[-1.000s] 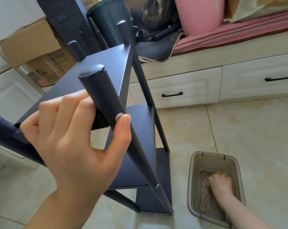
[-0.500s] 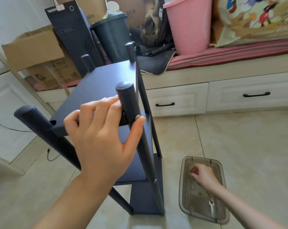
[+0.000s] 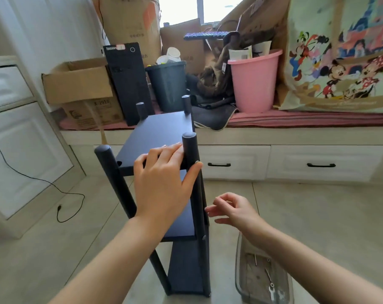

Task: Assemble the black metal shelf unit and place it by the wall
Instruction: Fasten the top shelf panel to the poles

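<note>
A home room: cushioned window seat (image 3: 296, 120) over white drawers (image 3: 322, 164)

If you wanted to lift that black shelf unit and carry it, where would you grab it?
Probably by the two near posts, just under the top shelf, coming from the near side. They are round, upright and stand free there. The left hand already holds the right one.

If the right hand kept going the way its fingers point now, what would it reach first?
Probably the near right post of the shelf unit: the right hand has its fingertips pointing left, just short of it, though depth is unclear.
</note>
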The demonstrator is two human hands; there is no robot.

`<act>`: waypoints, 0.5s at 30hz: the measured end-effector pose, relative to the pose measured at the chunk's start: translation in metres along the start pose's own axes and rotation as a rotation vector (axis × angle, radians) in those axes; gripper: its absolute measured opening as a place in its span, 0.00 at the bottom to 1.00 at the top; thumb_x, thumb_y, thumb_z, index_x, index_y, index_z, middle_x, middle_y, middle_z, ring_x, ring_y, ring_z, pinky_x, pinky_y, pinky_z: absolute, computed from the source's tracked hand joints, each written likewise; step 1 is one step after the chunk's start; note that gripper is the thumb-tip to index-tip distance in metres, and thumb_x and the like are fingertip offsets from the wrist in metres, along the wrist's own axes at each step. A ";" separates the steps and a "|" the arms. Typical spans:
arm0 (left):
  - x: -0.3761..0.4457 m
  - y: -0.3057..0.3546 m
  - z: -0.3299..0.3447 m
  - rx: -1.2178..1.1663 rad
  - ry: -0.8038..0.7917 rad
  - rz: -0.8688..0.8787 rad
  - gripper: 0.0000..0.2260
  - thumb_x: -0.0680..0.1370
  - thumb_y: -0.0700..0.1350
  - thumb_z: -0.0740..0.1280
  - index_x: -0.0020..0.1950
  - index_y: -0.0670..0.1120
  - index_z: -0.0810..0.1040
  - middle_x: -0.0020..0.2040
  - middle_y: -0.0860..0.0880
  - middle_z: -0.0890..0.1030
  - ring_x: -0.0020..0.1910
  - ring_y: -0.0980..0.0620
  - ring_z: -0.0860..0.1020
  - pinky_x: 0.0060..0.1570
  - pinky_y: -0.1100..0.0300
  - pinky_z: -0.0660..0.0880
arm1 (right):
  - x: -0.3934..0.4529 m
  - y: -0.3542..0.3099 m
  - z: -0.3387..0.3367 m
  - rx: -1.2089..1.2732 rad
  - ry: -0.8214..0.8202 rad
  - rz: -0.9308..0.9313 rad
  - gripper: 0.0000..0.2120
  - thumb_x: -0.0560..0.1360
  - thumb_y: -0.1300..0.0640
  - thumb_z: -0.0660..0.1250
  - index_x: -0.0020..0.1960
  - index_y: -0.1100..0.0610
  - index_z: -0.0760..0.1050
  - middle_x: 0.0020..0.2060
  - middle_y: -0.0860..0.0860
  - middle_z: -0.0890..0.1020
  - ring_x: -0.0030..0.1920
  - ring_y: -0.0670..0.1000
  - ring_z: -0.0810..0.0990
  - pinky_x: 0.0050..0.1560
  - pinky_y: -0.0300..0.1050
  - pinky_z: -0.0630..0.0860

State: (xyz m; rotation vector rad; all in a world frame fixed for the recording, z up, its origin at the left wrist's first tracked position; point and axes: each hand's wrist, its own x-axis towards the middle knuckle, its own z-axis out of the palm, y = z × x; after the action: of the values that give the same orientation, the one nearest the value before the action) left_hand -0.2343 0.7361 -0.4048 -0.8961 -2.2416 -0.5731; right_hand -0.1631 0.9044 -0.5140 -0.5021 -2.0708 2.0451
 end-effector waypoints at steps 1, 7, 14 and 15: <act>0.002 -0.007 -0.003 -0.015 -0.011 -0.017 0.24 0.81 0.63 0.58 0.65 0.49 0.81 0.63 0.52 0.82 0.66 0.47 0.76 0.64 0.46 0.67 | 0.002 -0.010 0.010 0.001 -0.004 0.000 0.10 0.83 0.53 0.61 0.53 0.60 0.74 0.45 0.52 0.87 0.48 0.49 0.86 0.49 0.45 0.82; 0.009 -0.051 -0.023 -0.104 -0.050 -0.108 0.24 0.78 0.64 0.58 0.65 0.53 0.81 0.65 0.55 0.80 0.67 0.50 0.73 0.65 0.49 0.63 | 0.012 -0.048 0.077 -0.025 -0.069 0.053 0.14 0.85 0.52 0.55 0.56 0.62 0.71 0.50 0.57 0.86 0.52 0.51 0.85 0.61 0.55 0.78; 0.012 -0.111 -0.045 -0.210 -0.069 -0.201 0.17 0.80 0.60 0.63 0.62 0.54 0.82 0.65 0.56 0.80 0.67 0.49 0.72 0.67 0.45 0.66 | 0.039 -0.045 0.138 0.061 -0.084 0.122 0.15 0.85 0.50 0.55 0.52 0.60 0.74 0.34 0.50 0.85 0.44 0.52 0.83 0.54 0.51 0.77; 0.012 -0.120 -0.049 -0.231 -0.066 -0.213 0.16 0.80 0.60 0.63 0.60 0.54 0.83 0.63 0.57 0.81 0.65 0.49 0.73 0.66 0.44 0.67 | 0.045 -0.043 0.148 0.066 -0.086 0.123 0.15 0.85 0.49 0.55 0.50 0.59 0.75 0.33 0.49 0.83 0.41 0.51 0.81 0.49 0.49 0.75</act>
State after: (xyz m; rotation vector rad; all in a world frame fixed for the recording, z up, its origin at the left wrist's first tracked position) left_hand -0.3082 0.6319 -0.3811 -0.8018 -2.3817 -0.9272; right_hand -0.2632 0.7834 -0.4806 -0.5532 -2.0586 2.2340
